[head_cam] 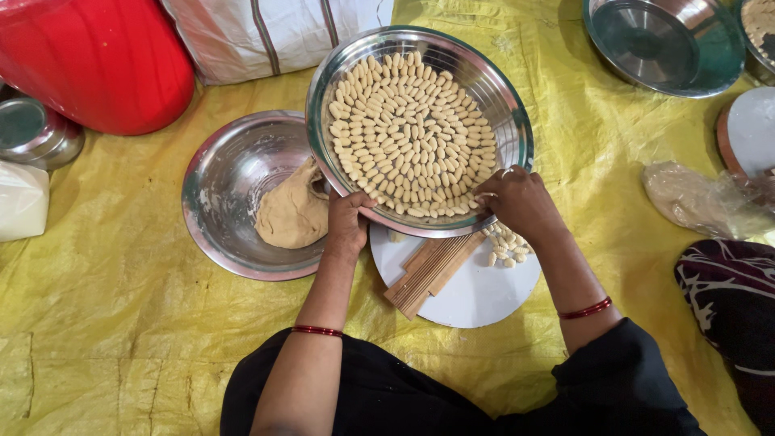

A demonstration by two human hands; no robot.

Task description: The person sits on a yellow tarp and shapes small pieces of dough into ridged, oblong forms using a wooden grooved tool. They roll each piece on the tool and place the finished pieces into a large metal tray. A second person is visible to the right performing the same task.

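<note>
Hidden or cut off: red container (97, 60), upper left, top and left side out of frame. Striped white sack (274, 32), top centre, cropped above. Small lidded steel tin (32, 133), left edge, partly behind the red container. White packet (20, 200), left edge, cropped. Clear bag of dough (702, 200) and white board with brown rim (751, 133), right edge, both partial. A patterned dark garment (731, 299), lower right, wearer unseen.

Steel vessels, five seen: large tray (517, 137), centre, filled with small pale dough pieces (412, 133) too many to count; bowl (218, 194) left of centre holding one dough lump (292, 214), partly under the tray; empty bowl (670, 40), upper right; one more at the corner, barely visible; the tin.

Round white board (476, 295), one, below the tray, half covered by it; carries one ridged wooden tool (432, 270) and a small heap of shaped pieces (504, 246).

Left hand (347, 222): fingers closed on the tray's near rim. Right hand (521, 202): fingers curled together over the rim, tips hidden.

All lies on yellow sheeting (121, 307).
</note>
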